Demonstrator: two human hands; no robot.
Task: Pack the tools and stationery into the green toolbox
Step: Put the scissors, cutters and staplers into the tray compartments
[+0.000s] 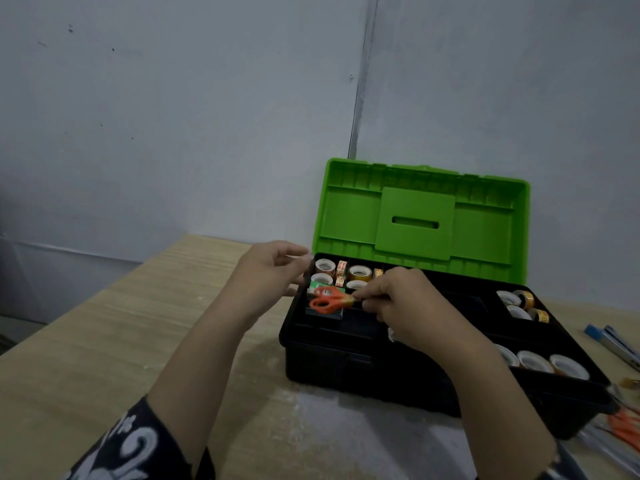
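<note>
Fingers of the right hand (398,303) are curled and pinched on the blade end of the orange scissors (329,301), and that's the grip to watch. Those scissors lie level over the left end of the toolbox tray (349,327), handles pointing left, sitting just above a small green box (320,286) in that compartment. Over to the left hand (273,268): it hovers at the tray's left rim, fingers loosely curled toward the thumb, and whether they actually hold anything cannot be told from this angle.

Behind the scissors, several tape rolls (359,273) fill the back-left compartments, some lying flat, some on edge. More rolls (519,303) sit in the back-right compartment, and another row (550,363) lines the front-right edge. The green lid (420,220) stands open and upright behind the black base, close to the pale wall (173,116).

The toolbox rests on a wooden table (121,341). Off to its right on the table lie a blue-ended tool (609,341) and, lower down, another orange-handled item (623,426), both blurred at the frame edge. A dark patterned sleeve (131,445) shows at the bottom left.
</note>
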